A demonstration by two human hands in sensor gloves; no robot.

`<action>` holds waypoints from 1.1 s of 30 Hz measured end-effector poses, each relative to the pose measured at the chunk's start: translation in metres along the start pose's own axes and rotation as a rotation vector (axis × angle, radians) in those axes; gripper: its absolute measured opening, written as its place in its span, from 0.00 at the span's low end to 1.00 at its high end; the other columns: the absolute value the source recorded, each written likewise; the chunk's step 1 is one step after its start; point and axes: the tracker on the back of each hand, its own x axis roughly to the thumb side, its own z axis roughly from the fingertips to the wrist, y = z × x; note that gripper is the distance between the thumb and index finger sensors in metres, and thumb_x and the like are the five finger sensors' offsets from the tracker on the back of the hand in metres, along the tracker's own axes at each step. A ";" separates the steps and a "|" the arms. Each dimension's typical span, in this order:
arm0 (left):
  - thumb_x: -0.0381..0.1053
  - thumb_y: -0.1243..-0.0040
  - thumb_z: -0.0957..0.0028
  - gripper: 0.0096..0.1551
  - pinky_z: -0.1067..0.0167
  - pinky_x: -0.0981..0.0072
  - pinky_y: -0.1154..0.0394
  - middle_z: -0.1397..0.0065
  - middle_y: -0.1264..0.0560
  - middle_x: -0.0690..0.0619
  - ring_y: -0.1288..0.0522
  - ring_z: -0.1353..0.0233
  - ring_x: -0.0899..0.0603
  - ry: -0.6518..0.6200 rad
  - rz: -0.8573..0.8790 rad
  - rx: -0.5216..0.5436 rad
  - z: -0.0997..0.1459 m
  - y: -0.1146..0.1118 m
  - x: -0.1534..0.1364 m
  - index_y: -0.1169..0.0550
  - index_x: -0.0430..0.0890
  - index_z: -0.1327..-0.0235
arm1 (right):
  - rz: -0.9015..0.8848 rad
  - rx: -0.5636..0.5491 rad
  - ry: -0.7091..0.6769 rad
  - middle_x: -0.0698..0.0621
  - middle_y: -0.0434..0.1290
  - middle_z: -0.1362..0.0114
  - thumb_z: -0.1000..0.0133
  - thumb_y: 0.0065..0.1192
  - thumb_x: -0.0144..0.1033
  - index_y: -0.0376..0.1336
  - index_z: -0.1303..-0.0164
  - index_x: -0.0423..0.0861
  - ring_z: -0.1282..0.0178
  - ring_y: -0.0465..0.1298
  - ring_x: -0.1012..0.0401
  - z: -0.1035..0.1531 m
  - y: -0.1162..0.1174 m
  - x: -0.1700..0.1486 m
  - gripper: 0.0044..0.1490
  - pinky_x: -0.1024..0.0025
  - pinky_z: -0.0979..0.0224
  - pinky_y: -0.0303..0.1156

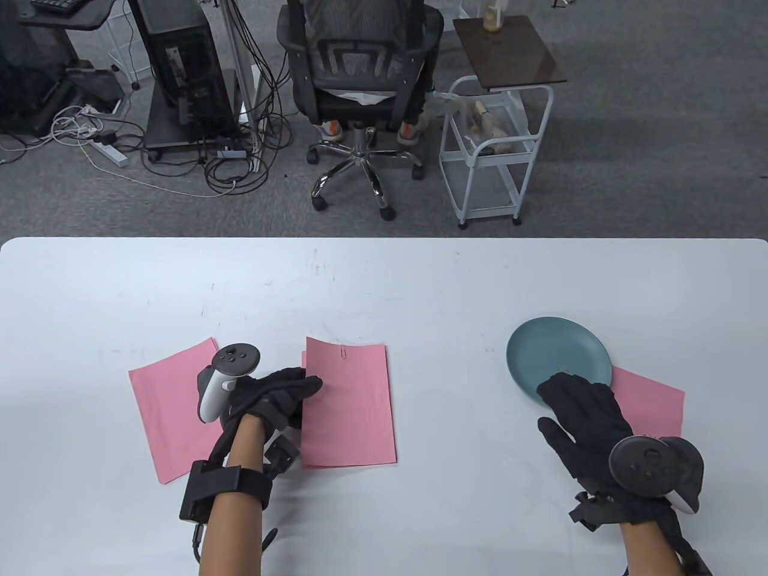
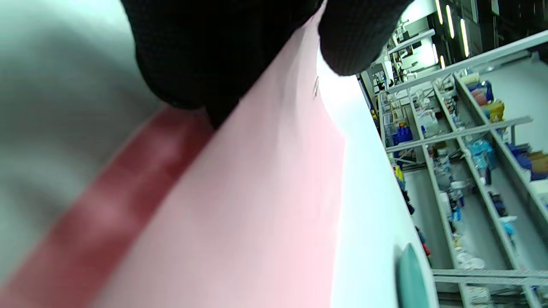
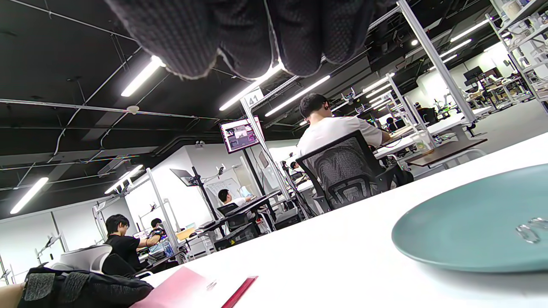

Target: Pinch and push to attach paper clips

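Observation:
A stack of pink paper sheets (image 1: 351, 414) lies at the table's middle, with a metal paper clip (image 1: 342, 352) on its far edge. My left hand (image 1: 307, 389) grips the stack's left edge; in the left wrist view the pink sheet (image 2: 265, 192) runs between my gloved fingers (image 2: 205, 51) and the clip (image 2: 315, 87) shows beyond. A teal plate (image 1: 555, 351) sits at the right. My right hand (image 1: 561, 387) is spread flat over its near rim, holding nothing. The right wrist view shows the plate (image 3: 466, 226) with a loose clip (image 3: 528, 229) on it.
A single pink sheet (image 1: 165, 408) lies left of my left hand. Another pink sheet (image 1: 654, 408) lies under the plate's near right side and my right hand. The table's far edge (image 1: 384, 240) runs across; beyond it stand an office chair (image 1: 357, 90) and a white cart (image 1: 495, 150).

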 end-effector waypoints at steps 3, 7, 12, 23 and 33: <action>0.57 0.39 0.33 0.36 0.43 0.54 0.18 0.32 0.18 0.44 0.13 0.42 0.44 0.026 -0.107 0.056 0.010 0.007 0.008 0.30 0.37 0.20 | 0.003 0.000 -0.001 0.41 0.59 0.14 0.35 0.56 0.48 0.58 0.16 0.48 0.16 0.57 0.43 0.000 0.000 0.000 0.36 0.43 0.16 0.43; 0.58 0.39 0.33 0.37 0.41 0.51 0.19 0.30 0.19 0.43 0.14 0.40 0.41 0.047 -0.303 0.137 0.024 0.016 0.020 0.30 0.37 0.19 | 0.010 0.003 -0.002 0.41 0.59 0.14 0.35 0.56 0.48 0.58 0.16 0.48 0.16 0.57 0.43 0.000 0.000 0.001 0.37 0.43 0.16 0.43; 0.57 0.38 0.34 0.37 0.39 0.47 0.21 0.28 0.21 0.42 0.15 0.38 0.39 0.084 -0.617 0.219 0.053 0.029 0.046 0.30 0.39 0.19 | 0.019 0.008 -0.007 0.41 0.59 0.14 0.35 0.56 0.48 0.58 0.16 0.48 0.16 0.57 0.43 0.000 0.001 0.002 0.37 0.43 0.16 0.43; 0.61 0.38 0.36 0.39 0.33 0.40 0.26 0.23 0.24 0.40 0.21 0.30 0.34 0.275 -0.865 0.482 0.101 0.068 0.058 0.31 0.40 0.18 | 0.057 0.031 -0.013 0.41 0.59 0.14 0.35 0.56 0.49 0.58 0.16 0.48 0.16 0.57 0.43 0.000 0.005 0.005 0.37 0.43 0.16 0.43; 0.67 0.41 0.36 0.47 0.33 0.38 0.26 0.22 0.27 0.35 0.22 0.29 0.30 0.503 -0.802 0.559 0.062 0.065 0.011 0.34 0.35 0.16 | 0.091 0.060 -0.005 0.41 0.59 0.14 0.35 0.56 0.48 0.58 0.17 0.48 0.16 0.57 0.43 -0.001 0.008 0.007 0.37 0.43 0.16 0.43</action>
